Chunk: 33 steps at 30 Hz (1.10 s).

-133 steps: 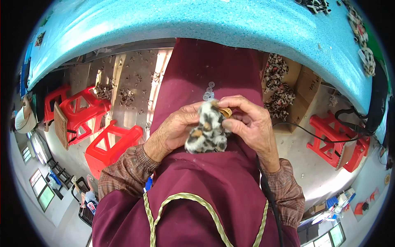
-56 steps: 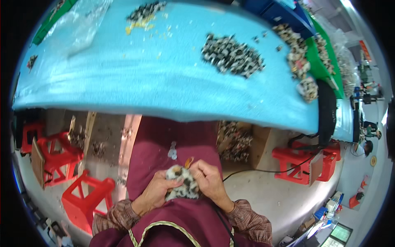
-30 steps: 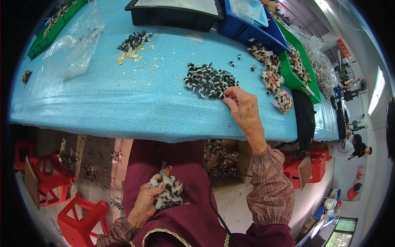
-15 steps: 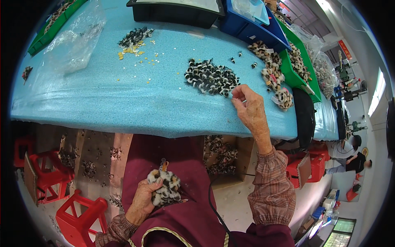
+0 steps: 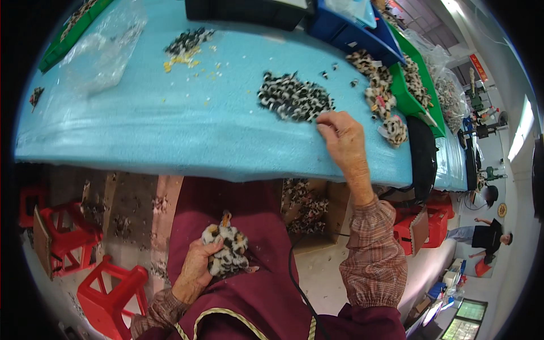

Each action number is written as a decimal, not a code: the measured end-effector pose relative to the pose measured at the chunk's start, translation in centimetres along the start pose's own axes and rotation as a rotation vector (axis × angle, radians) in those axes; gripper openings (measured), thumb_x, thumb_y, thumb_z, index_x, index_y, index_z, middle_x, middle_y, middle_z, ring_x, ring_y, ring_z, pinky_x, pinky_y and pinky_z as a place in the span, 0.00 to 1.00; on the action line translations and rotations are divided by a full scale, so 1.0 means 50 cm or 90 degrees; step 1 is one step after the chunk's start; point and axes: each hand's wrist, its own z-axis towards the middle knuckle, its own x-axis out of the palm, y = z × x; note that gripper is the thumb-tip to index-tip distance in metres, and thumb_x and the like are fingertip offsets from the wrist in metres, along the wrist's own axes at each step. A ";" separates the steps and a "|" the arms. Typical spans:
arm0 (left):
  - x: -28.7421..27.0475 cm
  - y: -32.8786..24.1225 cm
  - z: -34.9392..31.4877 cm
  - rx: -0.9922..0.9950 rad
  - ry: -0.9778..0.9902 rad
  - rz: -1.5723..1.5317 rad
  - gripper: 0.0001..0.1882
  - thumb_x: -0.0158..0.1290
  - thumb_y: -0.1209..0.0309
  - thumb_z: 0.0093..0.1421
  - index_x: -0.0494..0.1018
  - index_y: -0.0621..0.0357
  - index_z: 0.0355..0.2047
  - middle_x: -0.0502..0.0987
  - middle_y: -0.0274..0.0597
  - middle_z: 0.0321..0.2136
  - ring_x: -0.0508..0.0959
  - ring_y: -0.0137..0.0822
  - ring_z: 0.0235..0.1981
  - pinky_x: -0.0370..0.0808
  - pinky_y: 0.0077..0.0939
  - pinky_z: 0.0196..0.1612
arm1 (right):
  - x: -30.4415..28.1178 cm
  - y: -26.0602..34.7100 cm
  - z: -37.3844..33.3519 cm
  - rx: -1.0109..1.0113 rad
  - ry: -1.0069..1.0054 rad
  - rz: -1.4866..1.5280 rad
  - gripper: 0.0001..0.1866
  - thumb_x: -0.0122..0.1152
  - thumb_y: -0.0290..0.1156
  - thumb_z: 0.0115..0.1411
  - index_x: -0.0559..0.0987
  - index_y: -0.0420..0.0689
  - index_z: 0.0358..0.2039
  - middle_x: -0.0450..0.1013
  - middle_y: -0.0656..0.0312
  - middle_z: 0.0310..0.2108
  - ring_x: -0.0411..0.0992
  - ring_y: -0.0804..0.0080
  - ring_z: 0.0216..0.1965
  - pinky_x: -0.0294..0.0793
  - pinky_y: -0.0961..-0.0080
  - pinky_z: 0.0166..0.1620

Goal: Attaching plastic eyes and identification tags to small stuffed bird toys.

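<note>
Over my lap, my left hand (image 5: 195, 264) is wrapped around a small furry plush piece (image 5: 228, 249) in white, black and tan, with a thin tag-like tip sticking up. My right hand (image 5: 344, 140) reaches over the blue-covered table (image 5: 226, 136), its thumb and fingers pinched at the near right edge of a pile of small black-and-white pieces (image 5: 294, 96). Whatever lies between those fingertips is too small and blurred to name. Beyond this hand, several spotted plush pieces (image 5: 378, 93) lie in a row.
Behind the pile stand a black tray (image 5: 243, 14), a blue bin (image 5: 357, 37) and a green tray (image 5: 416, 93). A second dark heap (image 5: 190, 41) with yellow discs sits far left, near a clear plastic bag (image 5: 107, 56). Red stools (image 5: 113, 294) and a cardboard box (image 5: 334, 218) are below.
The view has shifted slightly and blurred. My right hand stays beside the pile, its fingertips a little nearer to it. My left hand keeps its hold on the plush piece.
</note>
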 end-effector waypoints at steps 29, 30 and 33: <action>0.021 0.009 -0.014 -0.115 0.037 0.001 0.15 0.52 0.68 0.61 0.71 0.66 0.44 0.79 0.43 0.37 0.80 0.33 0.35 0.78 0.27 0.42 | 0.102 0.239 -0.366 0.571 0.270 0.867 0.10 0.60 0.22 0.58 0.77 0.34 0.40 0.75 0.61 0.37 0.71 0.80 0.37 0.71 0.84 0.44; 0.024 0.010 -0.014 -0.125 0.053 -0.045 0.15 0.52 0.69 0.61 0.71 0.66 0.45 0.78 0.42 0.38 0.80 0.33 0.37 0.78 0.28 0.44 | 0.102 0.245 -0.362 0.563 0.244 0.845 0.09 0.60 0.21 0.58 0.77 0.34 0.39 0.75 0.62 0.34 0.72 0.81 0.35 0.72 0.85 0.41; 0.017 0.011 -0.015 -0.135 0.085 -0.096 0.16 0.52 0.69 0.61 0.69 0.64 0.48 0.77 0.42 0.41 0.78 0.35 0.41 0.76 0.33 0.48 | 0.098 0.241 -0.361 0.564 0.246 0.853 0.09 0.60 0.21 0.58 0.77 0.34 0.39 0.75 0.62 0.34 0.71 0.81 0.35 0.72 0.85 0.42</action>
